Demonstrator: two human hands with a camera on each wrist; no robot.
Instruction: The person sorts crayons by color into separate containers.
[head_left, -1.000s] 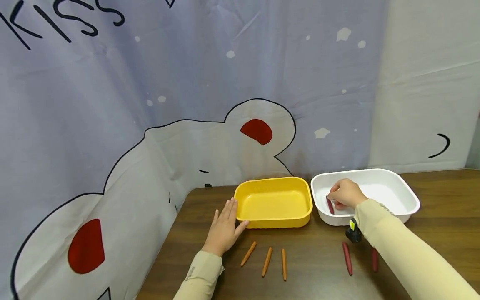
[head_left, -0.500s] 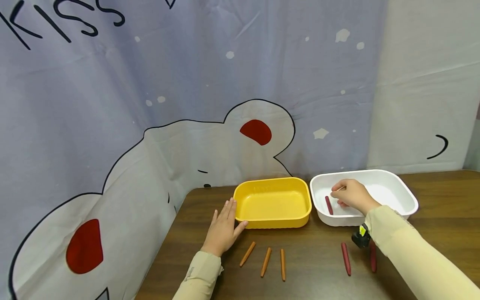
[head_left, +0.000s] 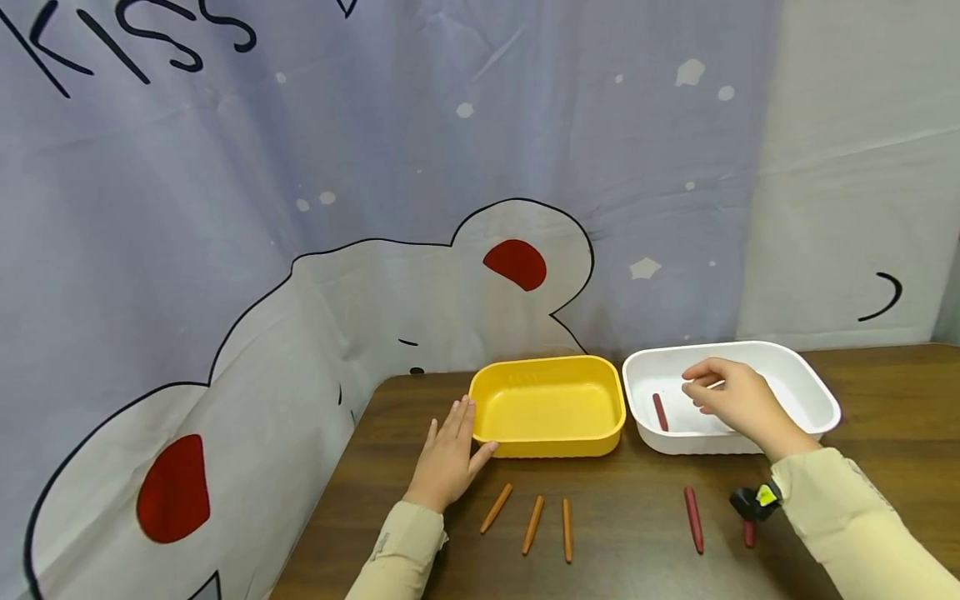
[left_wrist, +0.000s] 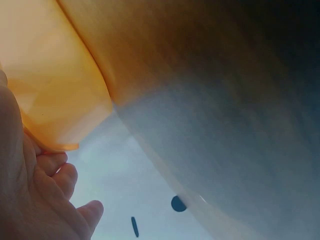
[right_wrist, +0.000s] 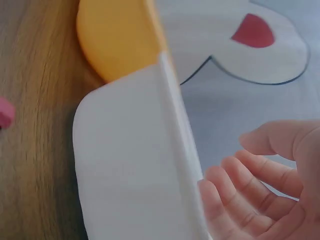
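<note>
The red crayon (head_left: pixel 660 412) lies in the white tray (head_left: pixel 787 387), towards its nine o'clock end, its top pointing between eleven and twelve. At three o'clock from it, the right hand (head_left: pixel 738 408) is above the tray, fingers loosely bent and thumb apart from them, pinching nothing. The yellow tray (head_left: pixel 547 408) stands just beside the white one at nine o'clock. At its eight o'clock corner the left hand (head_left: pixel 446 458) touches it, fingers straight and thumb spread. Below, between six and eight o'clock from the yellow tray, three orange crayons (head_left: pixel 533 525) lie apart on the brown desk (head_left: pixel 637 517). Two more red crayons (head_left: pixel 693 521) lie around six o'clock from the white tray, one partly hidden by a black device (head_left: pixel 753 502) at the right wrist. A printed curtain (head_left: pixel 600 167) hangs at twelve o'clock.
</note>
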